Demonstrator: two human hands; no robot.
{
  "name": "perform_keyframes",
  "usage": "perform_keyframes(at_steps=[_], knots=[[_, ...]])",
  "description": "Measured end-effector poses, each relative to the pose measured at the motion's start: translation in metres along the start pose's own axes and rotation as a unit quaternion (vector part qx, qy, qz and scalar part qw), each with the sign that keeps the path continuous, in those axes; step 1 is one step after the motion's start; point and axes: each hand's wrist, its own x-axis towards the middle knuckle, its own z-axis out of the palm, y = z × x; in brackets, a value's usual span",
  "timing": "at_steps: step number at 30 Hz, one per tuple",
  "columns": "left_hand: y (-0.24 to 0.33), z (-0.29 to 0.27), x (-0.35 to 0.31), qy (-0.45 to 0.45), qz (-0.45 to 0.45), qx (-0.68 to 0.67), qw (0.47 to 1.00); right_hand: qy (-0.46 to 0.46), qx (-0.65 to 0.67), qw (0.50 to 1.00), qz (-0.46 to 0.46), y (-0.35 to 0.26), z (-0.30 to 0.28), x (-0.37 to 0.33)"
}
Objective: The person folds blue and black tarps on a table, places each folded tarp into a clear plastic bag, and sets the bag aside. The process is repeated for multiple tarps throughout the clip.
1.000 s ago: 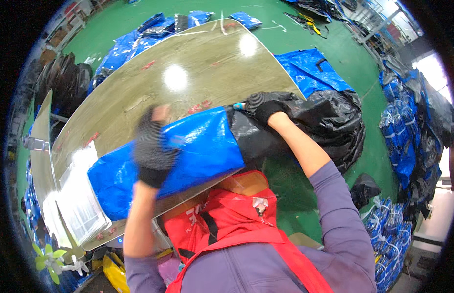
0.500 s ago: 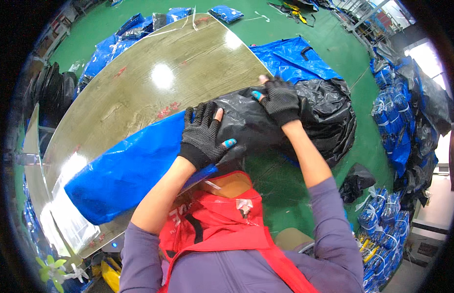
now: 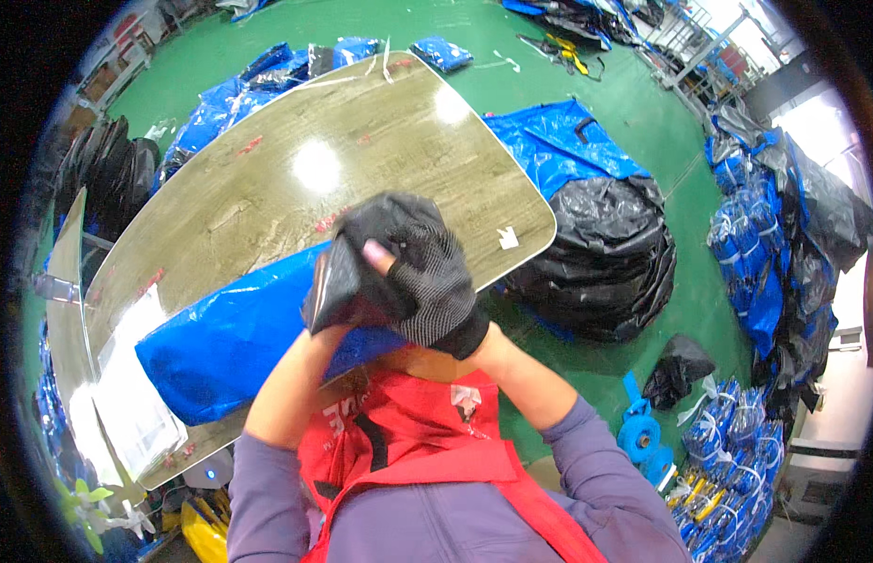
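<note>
A long folded blue-and-black plastic sheet (image 3: 239, 328) lies along the near edge of the wood-patterned table (image 3: 436, 150). Its black end is doubled back over the blue part in a bunched fold. My right hand (image 3: 422, 286), in a black knit glove, is closed over this fold, with one bare fingertip pressing on it. My left forearm (image 3: 286, 394) reaches to the same fold. The black plastic and my right hand hide my left hand, so its fingers do not show.
A white paper arrow (image 3: 508, 237) marks the table's right side. Beyond that corner, a stack of black-and-blue plastic sheets (image 3: 605, 253) stands on the green floor. Tied blue bundles (image 3: 746, 225) are heaped at right. Blue tape rolls (image 3: 640, 436) lie at near right.
My right hand has swung left, bringing the sheet's black end over toward my left hand. The table's right end and the paper arrow are now uncovered.
</note>
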Motion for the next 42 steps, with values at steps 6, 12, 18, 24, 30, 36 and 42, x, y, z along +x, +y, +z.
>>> perform_keyframes(at_steps=[6, 12, 18, 24, 30, 36, 42], knots=[[-0.029, -0.054, -0.077, 0.093, -0.274, -0.022, 0.957, -0.301, -0.065, 0.951, 0.028, -0.025, 0.042, -0.014], [-0.005, 0.041, -0.123, 0.030, -0.133, 0.169, 0.976, -0.155, -0.148, 0.968, 0.128, 0.022, 0.054, 0.006], [-0.018, -0.003, -0.127, -0.051, -0.078, 0.021, 0.995, -0.264, -0.097, 0.950, 0.139, -0.012, 0.102, 0.003], [-0.050, -0.078, -0.278, -0.094, -0.450, 0.380, 0.803, -0.321, -0.218, 0.917, 0.094, -0.059, 0.105, 0.010], [-0.075, -0.043, -0.336, 0.272, -0.442, 0.250, 0.818, -0.360, -0.116, 0.925, 0.042, -0.106, 0.169, 0.018], [-0.056, -0.092, -0.386, 0.317, -0.559, -0.470, 0.605, -0.386, -0.148, 0.910, 0.024, -0.098, 0.183, 0.017], [-0.029, -0.086, -0.390, 0.388, -0.491, -0.485, 0.611, -0.160, -0.099, 0.980, -0.071, -0.096, 0.150, -0.017]])
